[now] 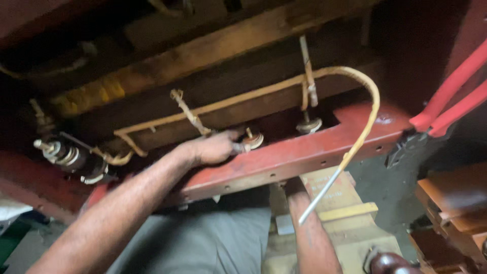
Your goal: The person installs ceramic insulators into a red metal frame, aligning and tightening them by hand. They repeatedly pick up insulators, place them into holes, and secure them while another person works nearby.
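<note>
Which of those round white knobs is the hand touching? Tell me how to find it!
Find the long red metal beam that slants across the middle. Two round whitish knobs sit along its top edge, under the tan wires. The one you want is the left knob, right at the fingertips of the left hand; the other knob sits further right with no hand near it.

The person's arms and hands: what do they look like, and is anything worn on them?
Both forearms are bare, with no sleeves visible. The left hand wears no glove, ring or watch that I can see. The right hand is hidden behind the red metal beam, so only its forearm shows.
</note>
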Available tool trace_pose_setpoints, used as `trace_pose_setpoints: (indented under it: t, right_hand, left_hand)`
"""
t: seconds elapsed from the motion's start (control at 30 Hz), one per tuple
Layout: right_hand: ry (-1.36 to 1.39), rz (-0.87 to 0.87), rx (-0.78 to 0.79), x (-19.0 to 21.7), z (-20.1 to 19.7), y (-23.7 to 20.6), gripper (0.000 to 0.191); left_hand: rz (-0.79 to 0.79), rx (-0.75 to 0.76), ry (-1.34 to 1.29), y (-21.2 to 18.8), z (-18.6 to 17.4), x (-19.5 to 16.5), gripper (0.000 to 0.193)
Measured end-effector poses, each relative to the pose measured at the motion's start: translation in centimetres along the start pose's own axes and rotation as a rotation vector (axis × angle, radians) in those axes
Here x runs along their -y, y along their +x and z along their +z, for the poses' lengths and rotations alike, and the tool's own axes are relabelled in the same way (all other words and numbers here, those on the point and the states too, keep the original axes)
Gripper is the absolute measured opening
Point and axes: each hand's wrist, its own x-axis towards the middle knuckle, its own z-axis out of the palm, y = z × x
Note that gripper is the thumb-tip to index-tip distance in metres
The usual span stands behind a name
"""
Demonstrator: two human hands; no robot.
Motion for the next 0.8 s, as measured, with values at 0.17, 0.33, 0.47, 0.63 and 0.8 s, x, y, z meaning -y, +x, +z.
trace_pose_setpoints:
  t: [0.17, 0.33, 0.47, 0.63, 0.8]
  right_hand:
    - [0.011, -0.090, -0.012, -1.2, 2.1, -1.6, 0.047]
    - [0.038, -0.166, -0.017, -2.2, 4.0, -4.7, 0.047]
    - [0.057, -0.300, -0.050, 0.3, 4.3, -5.8, 0.047]
    - [-0.030, -0.326, -0.330, 6.6, 2.7, -7.0, 0.043]
    - [0.012, -0.351, -0.475, 10.2, 0.5, -7.2, 0.038]
  left_hand:
    - [0.025, 0.012, -0.081, 0.1, 0.2, 0.8, 0.065]
    - [-0.218, -0.110, 0.041, -0.3, 0.4, 0.8, 0.068]
    - [-0.091, -0.228, 0.101, -1.3, 1.3, -1.1, 0.060]
    - [-0.393, -0.482, 0.350, -1.4, 3.0, -3.2, 0.066]
    - [-0.584, -0.446, 0.455, 0.2, 2.3, -3.1, 0.069]
